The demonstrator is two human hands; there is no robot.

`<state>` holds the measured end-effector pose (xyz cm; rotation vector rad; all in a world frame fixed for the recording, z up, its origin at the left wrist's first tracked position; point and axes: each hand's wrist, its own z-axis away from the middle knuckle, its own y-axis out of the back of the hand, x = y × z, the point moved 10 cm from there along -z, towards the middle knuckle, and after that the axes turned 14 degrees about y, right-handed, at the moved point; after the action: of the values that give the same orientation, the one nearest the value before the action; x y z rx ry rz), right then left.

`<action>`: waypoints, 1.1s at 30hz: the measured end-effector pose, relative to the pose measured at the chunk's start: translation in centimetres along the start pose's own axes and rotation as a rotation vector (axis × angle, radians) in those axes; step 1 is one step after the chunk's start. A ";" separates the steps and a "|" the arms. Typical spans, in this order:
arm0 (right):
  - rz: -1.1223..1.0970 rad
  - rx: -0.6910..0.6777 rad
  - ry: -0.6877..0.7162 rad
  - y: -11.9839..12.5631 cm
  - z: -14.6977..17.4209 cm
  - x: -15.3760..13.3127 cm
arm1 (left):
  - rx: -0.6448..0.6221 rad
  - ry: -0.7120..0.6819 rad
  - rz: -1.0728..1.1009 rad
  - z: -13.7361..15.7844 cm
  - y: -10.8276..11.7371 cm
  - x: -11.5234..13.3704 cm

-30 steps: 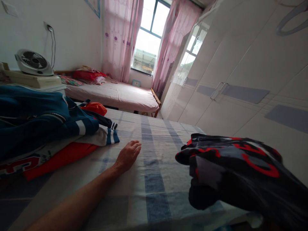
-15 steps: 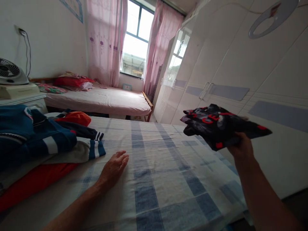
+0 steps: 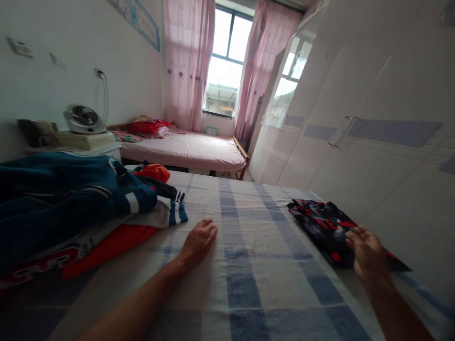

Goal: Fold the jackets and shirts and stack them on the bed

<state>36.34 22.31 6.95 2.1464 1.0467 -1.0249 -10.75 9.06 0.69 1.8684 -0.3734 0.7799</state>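
Observation:
A folded black garment [image 3: 320, 222] with red lettering and grey patterning lies flat near the right edge of the checked bed sheet [image 3: 245, 284]. My right hand [image 3: 368, 251] is over its near side, fingers loosely bent and touching or just above the cloth, not gripping it. Out on the sheet rests my left hand [image 3: 201, 239], fingers relaxed and slightly apart, holding nothing. Left of it is a loose heap of clothes: a teal jacket [image 3: 88, 182] with white stripes on top, and red-orange cloth [image 3: 110, 248] beneath.
Beyond this bed stands a second bed [image 3: 188, 147] with pink bedding and a red pillow [image 3: 147, 127]. White wardrobes [image 3: 320, 161] line the right side. A small fan [image 3: 84, 118] sits on a box at the left, and pink curtains [image 3: 188, 61] frame the window.
The folded black garment has gone from my raised right hand down onto the bed's right side, and that hand has loosened. My left hand stays on the sheet. The view has turned left.

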 end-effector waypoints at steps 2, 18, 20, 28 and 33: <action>-0.182 -0.141 -0.055 -5.5 2.1 -1.7 | -0.001 0.004 -0.018 0.0 0.2 0.2; 0.214 -1.034 0.631 -26.5 20.3 -9.2 | 0.033 0.025 -0.059 -0.6 1.1 -0.3; 0.207 -1.042 0.628 -26.5 20.1 -9.1 | 0.033 0.028 -0.068 -0.5 0.9 -0.3; 0.197 -1.029 0.623 -26.4 20.0 -8.9 | 0.161 -0.065 -0.198 0.4 5.5 2.5; 0.187 -1.024 0.640 -26.4 20.1 -9.0 | 0.775 0.010 -0.510 4.6 20.7 3.6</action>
<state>3.01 18.73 -0.58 1.6093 1.2260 0.3314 -18.40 -3.50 16.38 2.5176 0.4794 0.6129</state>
